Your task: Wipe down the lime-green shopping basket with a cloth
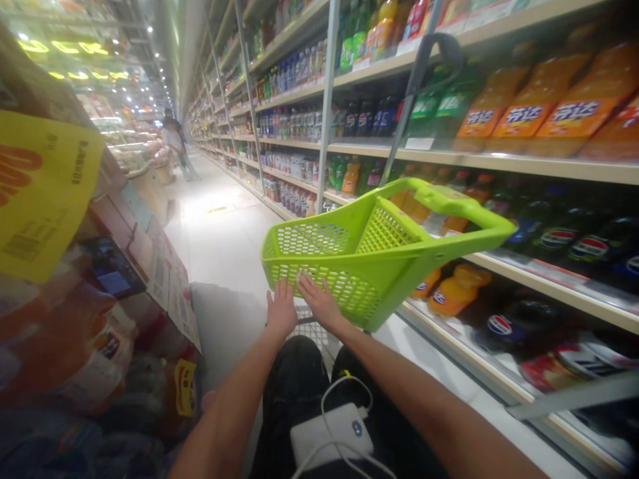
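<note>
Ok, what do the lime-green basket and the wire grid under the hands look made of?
The lime-green basket looks like glossy moulded plastic, with perforated walls in one piece. The wire grid looks like bright metal, perhaps chrome-plated; blur leaves it open.

tilted lime-green mesh shopping basket (324, 286)

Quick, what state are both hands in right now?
Left hand: open, fingers against the lime-green plastic basket, not gripping it.
Right hand: open, fingertips on the basket's mesh side, not gripping it.
</note>
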`<state>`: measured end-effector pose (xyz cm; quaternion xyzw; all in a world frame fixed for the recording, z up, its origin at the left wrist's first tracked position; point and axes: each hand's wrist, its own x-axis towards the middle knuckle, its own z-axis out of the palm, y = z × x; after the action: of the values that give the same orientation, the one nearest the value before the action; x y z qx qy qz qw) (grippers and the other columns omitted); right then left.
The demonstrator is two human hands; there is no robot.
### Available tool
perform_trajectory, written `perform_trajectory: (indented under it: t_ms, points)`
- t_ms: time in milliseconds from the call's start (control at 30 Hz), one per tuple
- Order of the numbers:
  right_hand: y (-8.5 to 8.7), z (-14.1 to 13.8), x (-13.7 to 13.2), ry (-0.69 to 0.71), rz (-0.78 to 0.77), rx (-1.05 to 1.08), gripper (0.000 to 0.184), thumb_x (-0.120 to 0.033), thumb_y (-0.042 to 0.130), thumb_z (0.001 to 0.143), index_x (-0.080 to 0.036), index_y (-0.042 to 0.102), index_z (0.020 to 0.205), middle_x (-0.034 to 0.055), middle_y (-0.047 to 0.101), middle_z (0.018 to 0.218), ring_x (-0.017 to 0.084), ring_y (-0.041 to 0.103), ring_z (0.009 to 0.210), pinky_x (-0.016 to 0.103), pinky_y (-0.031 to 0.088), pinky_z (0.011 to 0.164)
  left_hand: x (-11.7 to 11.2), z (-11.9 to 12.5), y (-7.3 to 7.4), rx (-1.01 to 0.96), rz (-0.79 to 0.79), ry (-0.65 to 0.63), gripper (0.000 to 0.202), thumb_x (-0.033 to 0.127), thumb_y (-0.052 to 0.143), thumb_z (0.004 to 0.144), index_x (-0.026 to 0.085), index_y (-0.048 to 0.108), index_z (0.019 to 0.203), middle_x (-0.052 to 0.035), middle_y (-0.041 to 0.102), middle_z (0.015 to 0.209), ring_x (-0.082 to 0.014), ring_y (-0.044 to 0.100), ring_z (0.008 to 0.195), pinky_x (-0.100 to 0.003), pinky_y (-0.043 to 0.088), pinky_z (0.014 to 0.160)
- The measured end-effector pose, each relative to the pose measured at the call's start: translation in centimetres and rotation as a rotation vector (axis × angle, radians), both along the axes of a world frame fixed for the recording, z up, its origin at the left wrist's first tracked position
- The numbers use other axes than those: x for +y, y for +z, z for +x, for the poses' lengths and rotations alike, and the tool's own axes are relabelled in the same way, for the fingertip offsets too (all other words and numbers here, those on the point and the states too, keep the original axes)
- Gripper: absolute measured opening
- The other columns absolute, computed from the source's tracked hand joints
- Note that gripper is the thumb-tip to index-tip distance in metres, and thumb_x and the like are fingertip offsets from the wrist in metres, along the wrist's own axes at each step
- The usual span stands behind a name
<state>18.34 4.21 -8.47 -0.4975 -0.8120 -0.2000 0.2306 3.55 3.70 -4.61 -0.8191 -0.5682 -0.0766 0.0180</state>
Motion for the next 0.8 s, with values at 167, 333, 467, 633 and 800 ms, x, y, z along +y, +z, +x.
perform_trajectory:
  t_ms: [167, 333, 467, 633, 800]
  points:
    - [3.1, 1.1, 0.4, -0.043, 0.151, 0.093, 0.050, -0.005, 0.035, 0.084, -0.018, 0.040, 0.132, 0.0112, 0.040, 0.138, 0.019, 0.020, 0.135, 0.051, 0.010, 0.107, -0.1, 0.7, 0.3, 0.002, 0.049, -0.007, 0.067, 0.013, 0.042, 0.071, 0.008, 0.027, 0.136, -0.0122, 0.017, 0.149, -0.0243, 0.013, 0.136, -0.047, 0.018, 0.108]
    - [1.5, 2.8, 0.6, -0.113, -0.005, 0.050, 0.050, -0.003, 0.036, 0.082, -0.016, 0.042, 0.130, 0.0132, 0.038, 0.139, 0.022, 0.023, 0.134, 0.055, 0.013, 0.106, -0.5, 2.2, 0.4, 0.008, 0.050, -0.065, 0.067, 0.014, 0.042, 0.072, 0.010, 0.026, 0.137, -0.0112, 0.016, 0.149, -0.0229, 0.011, 0.137, -0.046, 0.017, 0.109]
    - [-0.9, 3.2, -0.4, -0.114, -0.108, 0.007, 0.048, -0.005, 0.037, 0.082, -0.015, 0.044, 0.129, 0.0133, 0.041, 0.137, 0.023, 0.029, 0.131, 0.057, 0.018, 0.104, -1.0, 3.3, 0.8, 0.016, 0.030, -0.112, 0.069, 0.013, 0.042, 0.072, 0.011, 0.023, 0.138, -0.0099, 0.013, 0.150, -0.0229, 0.008, 0.137, -0.047, 0.015, 0.109]
    - [0.2, 3.5, -1.5, -0.110, -0.027, 0.035, 0.049, -0.006, 0.034, 0.084, -0.016, 0.041, 0.131, 0.0123, 0.039, 0.138, 0.021, 0.026, 0.133, 0.054, 0.015, 0.106, -1.2, 3.8, 1.3, 0.030, 0.028, -0.130, 0.068, 0.013, 0.042, 0.072, 0.011, 0.024, 0.138, -0.0099, 0.013, 0.150, -0.0230, 0.011, 0.137, -0.048, 0.016, 0.109]
    - [3.5, 4.6, -1.6, -0.159, 0.092, 0.077, 0.050, -0.006, 0.032, 0.085, -0.018, 0.038, 0.133, 0.0107, 0.037, 0.140, 0.021, 0.021, 0.134, 0.054, 0.009, 0.107, -0.7, 4.1, 1.5, 0.029, 0.083, -0.094, 0.069, 0.012, 0.043, 0.072, 0.009, 0.023, 0.138, -0.0106, 0.014, 0.149, -0.0238, 0.011, 0.137, -0.048, 0.016, 0.109]
